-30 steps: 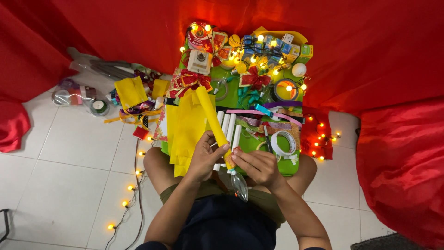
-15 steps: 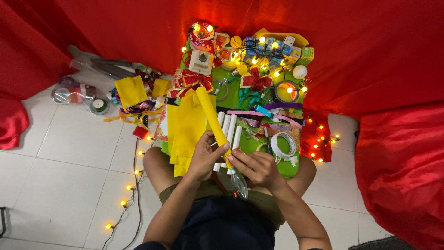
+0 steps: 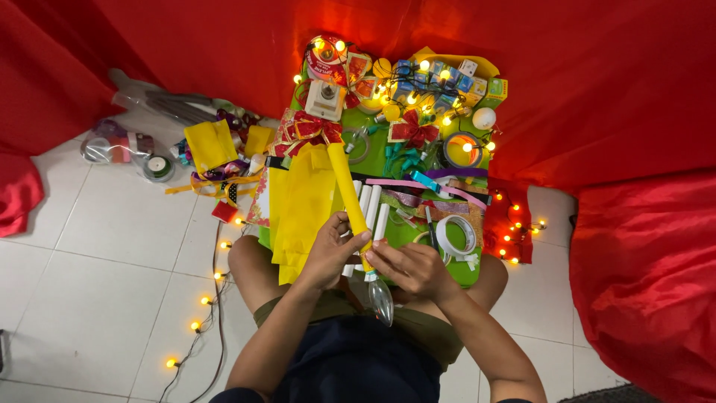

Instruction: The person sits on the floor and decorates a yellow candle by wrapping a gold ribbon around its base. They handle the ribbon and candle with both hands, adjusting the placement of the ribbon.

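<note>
Yellow paper roll [image 3: 344, 186] sits pinched at its near end by left hand [image 3: 333, 254], fingers closed round it. Long axis runs up-left from there, over the green tray [image 3: 403, 153]. Right hand [image 3: 409, 269], curled, touches the same end beside a clear bulb [image 3: 381, 300] hanging below.

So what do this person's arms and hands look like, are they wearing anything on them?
Both arms are bare down their whole visible length: no sleeves show. The left hand and right hand wear no gloves, and no rings, watch or bracelets can be seen. Nails look short and plain.
</note>
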